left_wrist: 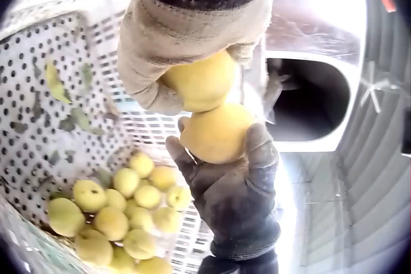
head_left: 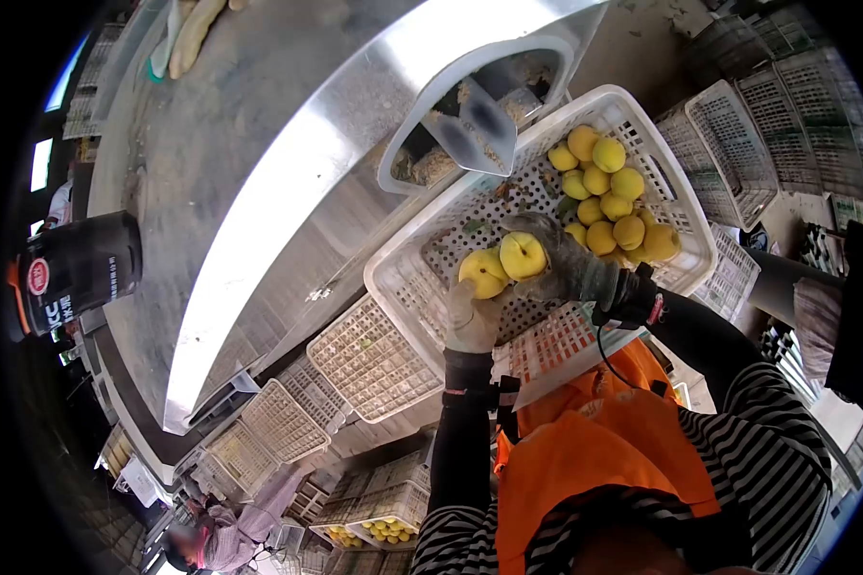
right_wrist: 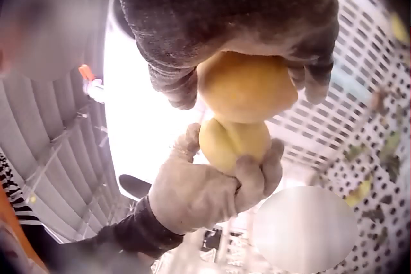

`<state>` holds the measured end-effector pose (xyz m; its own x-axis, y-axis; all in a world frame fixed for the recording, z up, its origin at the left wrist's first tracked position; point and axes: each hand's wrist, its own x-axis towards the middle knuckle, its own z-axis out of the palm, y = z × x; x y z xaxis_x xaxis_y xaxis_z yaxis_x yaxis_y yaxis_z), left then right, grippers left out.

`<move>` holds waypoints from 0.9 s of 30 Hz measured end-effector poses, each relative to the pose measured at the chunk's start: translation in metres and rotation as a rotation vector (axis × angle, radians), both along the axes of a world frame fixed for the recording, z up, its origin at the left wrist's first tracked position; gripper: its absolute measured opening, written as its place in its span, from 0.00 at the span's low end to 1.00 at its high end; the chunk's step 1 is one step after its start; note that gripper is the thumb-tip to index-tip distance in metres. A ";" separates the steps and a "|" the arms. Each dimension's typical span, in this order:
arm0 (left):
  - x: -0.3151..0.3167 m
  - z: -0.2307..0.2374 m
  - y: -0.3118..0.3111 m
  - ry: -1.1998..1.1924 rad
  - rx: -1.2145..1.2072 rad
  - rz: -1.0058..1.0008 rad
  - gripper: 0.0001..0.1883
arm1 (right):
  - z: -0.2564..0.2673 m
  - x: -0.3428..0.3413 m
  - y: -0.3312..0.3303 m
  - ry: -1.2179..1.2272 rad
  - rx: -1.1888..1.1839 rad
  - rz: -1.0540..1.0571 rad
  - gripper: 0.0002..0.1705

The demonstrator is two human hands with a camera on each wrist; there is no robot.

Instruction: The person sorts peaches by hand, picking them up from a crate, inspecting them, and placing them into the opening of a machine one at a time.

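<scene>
My left hand (head_left: 473, 321), in a pale glove, grips a yellow peach (left_wrist: 204, 82), thumb and fingers curled round its sides. In a darker, soiled glove, my right hand (head_left: 573, 266) holds a second yellow peach (right_wrist: 244, 88). The two peaches meet side by side over the near part of a white plastic crate (head_left: 393, 273). Several more yellow peaches (head_left: 601, 206) are heaped at the crate's right end. Loose leaves (left_wrist: 56, 84) lie on its perforated floor.
A metal chute (head_left: 479, 125) with a divided opening juts over the crate's far edge from a curved metal table (head_left: 259, 125). A dark jar (head_left: 91, 273) stands on the left. More crates (head_left: 374, 359) surround the spot, and another person (head_left: 244, 522) is at lower left.
</scene>
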<state>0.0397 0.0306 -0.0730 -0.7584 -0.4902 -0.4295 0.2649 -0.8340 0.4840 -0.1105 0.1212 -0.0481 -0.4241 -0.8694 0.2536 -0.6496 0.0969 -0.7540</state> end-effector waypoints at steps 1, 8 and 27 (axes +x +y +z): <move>0.001 0.014 -0.001 -0.022 -0.039 -0.022 0.32 | 0.015 0.005 0.001 0.037 -0.185 -0.079 0.46; -0.005 0.082 0.005 0.009 0.011 0.066 0.34 | 0.095 0.002 0.000 0.223 -0.495 -0.241 0.48; -0.025 0.059 -0.013 -0.137 -0.687 -0.011 0.33 | 0.075 -0.039 -0.090 0.276 -0.310 -0.309 0.26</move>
<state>0.0148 0.0178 -0.0143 -0.7260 -0.6776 -0.1171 0.1572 -0.3293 0.9310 -0.1497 0.0316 0.0269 -0.5302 -0.5802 0.6183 -0.8047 0.1145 -0.5826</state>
